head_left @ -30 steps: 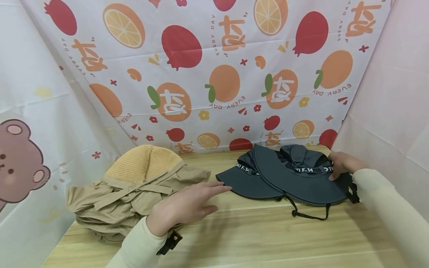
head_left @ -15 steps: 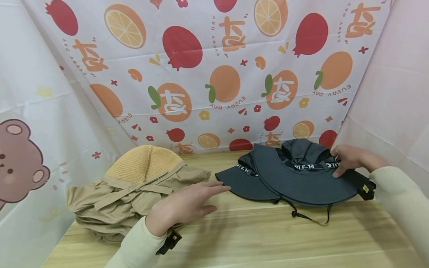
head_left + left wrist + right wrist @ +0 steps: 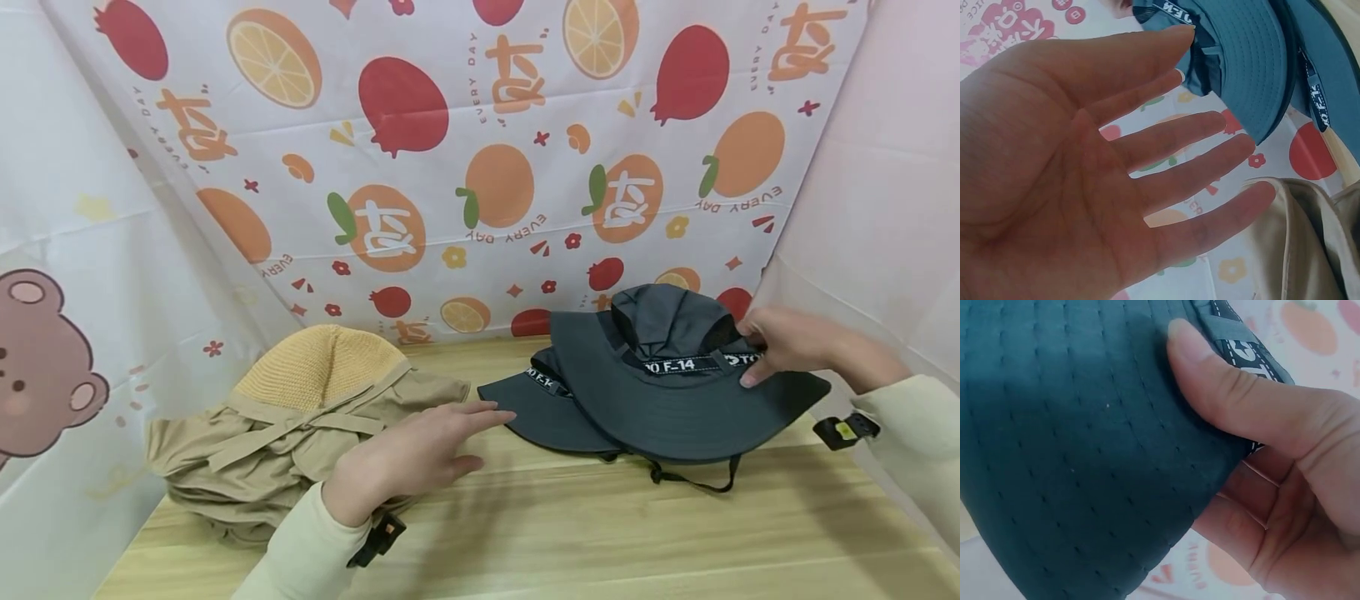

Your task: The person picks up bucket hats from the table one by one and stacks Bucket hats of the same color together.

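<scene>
A dark blue-grey bucket hat (image 3: 675,408) with a lettered band and a hanging chin cord is tilted up at the right. My right hand (image 3: 802,346) pinches its brim, thumb on top beside the band; the right wrist view shows the brim (image 3: 1079,444) between thumb and fingers. A second dark hat (image 3: 555,417) lies partly beneath it on the table. My left hand (image 3: 412,454) hovers with straight fingers, holding nothing, in front of a beige hat pile; its palm (image 3: 1085,162) faces the left wrist camera.
On the left sits a pile of beige cloth hats (image 3: 300,450), with a yellow knitted crown (image 3: 322,367) on top. The wooden table (image 3: 562,533) is bounded by a fruit-print curtain (image 3: 450,192) behind and pale cloth at both sides.
My right hand has risen and moved right, lifting the upper dark hat, whose crown now stands higher. The left hand and the beige pile stay nearly still.
</scene>
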`<control>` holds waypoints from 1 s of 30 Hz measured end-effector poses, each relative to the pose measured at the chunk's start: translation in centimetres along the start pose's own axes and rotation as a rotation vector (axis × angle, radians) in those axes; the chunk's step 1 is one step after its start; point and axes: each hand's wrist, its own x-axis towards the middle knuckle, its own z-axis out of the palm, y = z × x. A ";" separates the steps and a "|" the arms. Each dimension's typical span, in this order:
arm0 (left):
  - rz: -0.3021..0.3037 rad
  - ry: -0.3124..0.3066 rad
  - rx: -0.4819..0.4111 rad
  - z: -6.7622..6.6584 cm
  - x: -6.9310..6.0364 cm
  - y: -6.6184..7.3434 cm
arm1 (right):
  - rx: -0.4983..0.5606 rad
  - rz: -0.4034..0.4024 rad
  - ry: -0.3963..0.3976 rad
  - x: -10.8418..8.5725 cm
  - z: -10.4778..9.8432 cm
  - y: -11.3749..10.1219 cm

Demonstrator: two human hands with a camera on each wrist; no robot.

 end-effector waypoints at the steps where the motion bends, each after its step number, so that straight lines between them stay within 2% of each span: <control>1: 0.000 0.003 -0.001 0.0 0.0 0.0 | -0.007 -0.010 0.003 -0.1 -0.2 -0.4; 6: 0.005 0.033 0.001 -0.2 0.1 0.0 | -0.028 -0.063 0.014 -0.6 -1.4 -2.6; 12: 0.038 0.133 0.007 -0.6 0.2 -0.3 | -0.075 -0.119 0.029 -1.0 -2.1 -5.0; 15: 0.041 0.159 0.022 -1.0 0.4 -0.4 | -0.113 -0.163 0.047 -1.1 -2.1 -6.0; 25: -0.161 0.081 0.032 -2.5 1.2 0.0 | -0.165 -0.305 0.102 -1.5 -1.6 -8.4; 30: -0.202 0.023 0.042 -2.7 1.9 0.0 | -0.160 -0.361 0.100 -1.7 -1.2 -9.1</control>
